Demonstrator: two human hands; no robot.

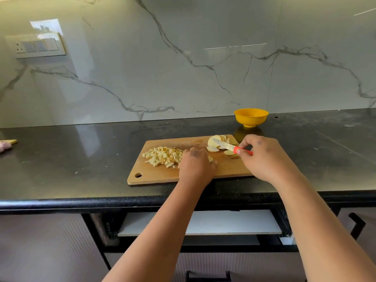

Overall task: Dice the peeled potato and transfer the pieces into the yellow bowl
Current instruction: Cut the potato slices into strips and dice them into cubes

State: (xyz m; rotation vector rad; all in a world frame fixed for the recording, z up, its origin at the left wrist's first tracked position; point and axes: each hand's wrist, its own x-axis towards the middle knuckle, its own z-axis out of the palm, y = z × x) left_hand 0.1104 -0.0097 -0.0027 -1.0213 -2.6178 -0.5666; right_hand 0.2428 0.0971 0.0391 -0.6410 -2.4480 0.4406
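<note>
On the dark bench (pixel 81 151) a wooden board (pixel 160 176) carries diced potato (pixel 162 156) at 9 o'clock and potato slices (pixel 217 140) at 1 o'clock. The right hand (pixel 262 157) fingers grip a red-handled knife (pixel 230 147). The left hand (pixel 196 165) fingers curl down over a slice. The yellow bowl (pixel 251 117) stands beyond, at 1 o'clock

One head-worn wide-angle view looks forward and down from above and behind both forearms, close to the left hand (pixel 196 164) and right hand (pixel 262 157). Beyond them it faces the marble wall (pixel 183 58); below them, the counter's front edge (pixel 81 202).
</note>
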